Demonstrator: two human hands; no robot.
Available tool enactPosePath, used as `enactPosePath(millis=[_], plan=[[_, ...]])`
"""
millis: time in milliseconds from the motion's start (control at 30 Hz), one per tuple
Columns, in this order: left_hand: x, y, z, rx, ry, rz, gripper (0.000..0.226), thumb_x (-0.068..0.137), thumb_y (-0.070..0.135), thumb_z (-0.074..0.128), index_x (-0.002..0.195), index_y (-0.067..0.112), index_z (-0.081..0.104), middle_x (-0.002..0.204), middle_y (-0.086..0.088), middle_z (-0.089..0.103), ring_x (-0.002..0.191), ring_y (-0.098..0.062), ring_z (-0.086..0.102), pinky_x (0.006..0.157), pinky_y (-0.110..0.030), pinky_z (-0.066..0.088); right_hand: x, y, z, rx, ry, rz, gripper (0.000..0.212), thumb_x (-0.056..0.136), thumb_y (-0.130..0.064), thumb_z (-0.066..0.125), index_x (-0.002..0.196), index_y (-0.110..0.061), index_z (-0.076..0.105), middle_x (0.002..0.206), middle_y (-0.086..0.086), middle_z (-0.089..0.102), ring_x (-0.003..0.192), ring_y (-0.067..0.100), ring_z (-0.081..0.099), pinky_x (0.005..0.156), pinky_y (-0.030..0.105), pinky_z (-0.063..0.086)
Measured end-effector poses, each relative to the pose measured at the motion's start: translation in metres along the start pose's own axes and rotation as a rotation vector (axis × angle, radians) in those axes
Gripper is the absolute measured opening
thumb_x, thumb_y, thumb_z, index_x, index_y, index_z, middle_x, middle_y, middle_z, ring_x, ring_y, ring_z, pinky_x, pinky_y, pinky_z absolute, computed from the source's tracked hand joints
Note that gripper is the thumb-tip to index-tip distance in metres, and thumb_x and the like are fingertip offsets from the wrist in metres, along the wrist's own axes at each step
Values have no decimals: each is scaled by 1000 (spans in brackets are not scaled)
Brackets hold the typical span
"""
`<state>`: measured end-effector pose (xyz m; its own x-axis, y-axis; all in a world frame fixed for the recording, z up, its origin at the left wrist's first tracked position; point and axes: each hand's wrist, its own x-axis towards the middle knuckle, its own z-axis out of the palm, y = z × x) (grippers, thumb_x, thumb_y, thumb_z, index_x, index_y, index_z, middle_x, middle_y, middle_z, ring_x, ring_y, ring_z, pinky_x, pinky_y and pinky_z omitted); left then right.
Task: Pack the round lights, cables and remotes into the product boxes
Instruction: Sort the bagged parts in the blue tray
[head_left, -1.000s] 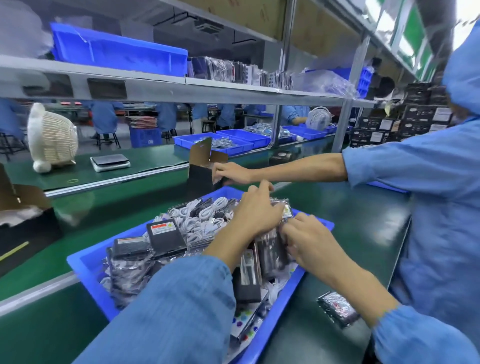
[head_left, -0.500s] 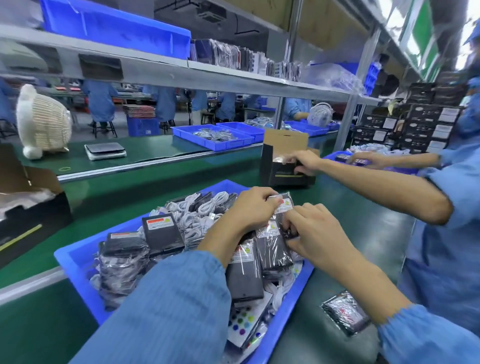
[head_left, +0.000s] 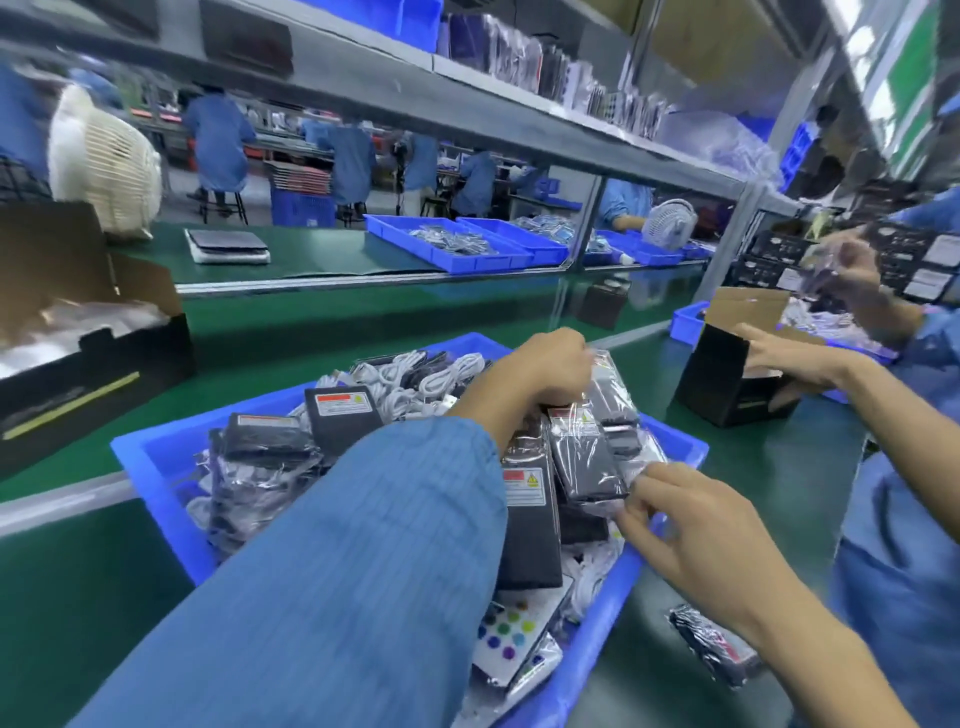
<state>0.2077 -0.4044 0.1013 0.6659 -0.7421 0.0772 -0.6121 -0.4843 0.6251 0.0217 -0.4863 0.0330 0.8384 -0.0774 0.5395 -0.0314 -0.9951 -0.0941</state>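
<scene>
Two hands worked over one blue bin (head_left: 156, 467) that sat near the front edge of the green bench (head_left: 753, 467), heaped with wrapped parts. The left hand (head_left: 540, 371), curled at the bin's far right corner, appeared to grip the top of a black remote in a clear sleeve (head_left: 610, 387), though the fingertips were hidden. The right hand (head_left: 691, 525), at the bin's right rim, pinched the loose plastic at the lower end of another bagged remote (head_left: 584, 457). The likely trouble was the slippery film: a pinch on the bag alone could let the remote slide out, or drag neighbouring packets over the low rim onto the bench. The tangled white cables (head_left: 415, 382) at the far side could also snag and come up in a bunch. As a count, about seven black bagged remotes showed, though the heap hid more; the cable coils were too tangled to number; one white remote with coloured buttons (head_left: 511, 631) lay at the near right corner; one stray packet (head_left: 714, 649) lay on the bench just right of the bin. Two open product boxes showed, one at the left edge (head_left: 78, 374), one (head_left: 727, 384) under a neighbour's hand (head_left: 789, 358). No round lights were clearly visible.
</scene>
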Motion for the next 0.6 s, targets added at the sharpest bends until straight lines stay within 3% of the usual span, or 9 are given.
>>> enactPosePath(millis=[67, 167, 267, 300, 333, 400, 467, 533, 600], plan=[[3, 0, -5, 8, -1, -13, 32, 106, 18, 31, 111, 0, 57, 125, -20, 58, 108, -35, 55, 89, -37, 44, -3, -6, 2, 68, 0, 29, 42, 75, -4, 78, 61, -21, 42, 61, -18, 36, 62, 7, 37, 56, 21, 33], [11, -8, -3, -13, 9, -49, 32, 99, 9, 36, 118, 4, 61, 125, -17, 61, 108, -33, 59, 89, -34, 49, -5, -18, 3, 92, -10, 94, 41, 67, -1, 76, 59, -21, 42, 57, -16, 39, 58, 9, 39, 54, 24, 35], [12, -10, -2, -73, 70, -54, 44, 90, -3, 37, 112, 19, 68, 109, -7, 61, 69, -20, 58, 48, -13, 42, 0, -27, 3, 142, -5, 305, 29, 75, -14, 66, 60, -19, 41, 57, -7, 49, 55, 10, 44, 50, 27, 34], [13, -10, -2, -83, 61, -48, 48, 88, -6, 37, 109, 22, 71, 107, -4, 60, 61, -16, 53, 41, -12, 37, 5, -31, 5, 108, -31, 381, 26, 80, -19, 60, 63, -17, 40, 58, -4, 50, 56, 11, 44, 49, 27, 31], [14, -9, -3, -75, 52, -48, 48, 88, -6, 39, 107, 22, 74, 109, -3, 62, 63, -16, 53, 46, -13, 39, 11, -33, 7, 39, -47, 435, 25, 83, -23, 55, 65, -16, 40, 59, -3, 49, 57, 13, 43, 49, 28, 28], [15, -8, -4, -46, 52, -92, 31, 90, 4, 50, 107, 15, 74, 116, -7, 66, 82, -22, 59, 64, -25, 47, 17, -39, 9, -26, -85, 541, 23, 87, -27, 49, 70, -14, 43, 63, -4, 51, 61, 18, 44, 50, 31, 28], [13, -11, -9, 68, 36, -138, 22, 94, 21, 52, 101, 6, 66, 114, -14, 63, 84, -26, 59, 66, -31, 43, 15, -43, 7, 5, -90, 629, 24, 89, -31, 47, 72, -14, 48, 63, -5, 53, 64, 22, 46, 54, 33, 31], [4, -11, -21, 80, -8, -128, 39, 97, 40, 45, 102, 6, 65, 106, -12, 57, 76, -21, 53, 65, -30, 38, 8, -51, 7, -81, -111, 642, 27, 92, -35, 43, 73, -16, 47, 60, -7, 47, 64, 24, 44, 56, 34, 31], [-8, 2, -32, 14, -57, -143, 66, 90, 69, 42, 104, 10, 68, 105, -6, 54, 90, -26, 57, 78, -34, 41, 3, -60, 7, -150, -127, 627, 27, 94, -34, 39, 74, -17, 43, 60, -8, 40, 62, 26, 41, 58, 34, 30]])
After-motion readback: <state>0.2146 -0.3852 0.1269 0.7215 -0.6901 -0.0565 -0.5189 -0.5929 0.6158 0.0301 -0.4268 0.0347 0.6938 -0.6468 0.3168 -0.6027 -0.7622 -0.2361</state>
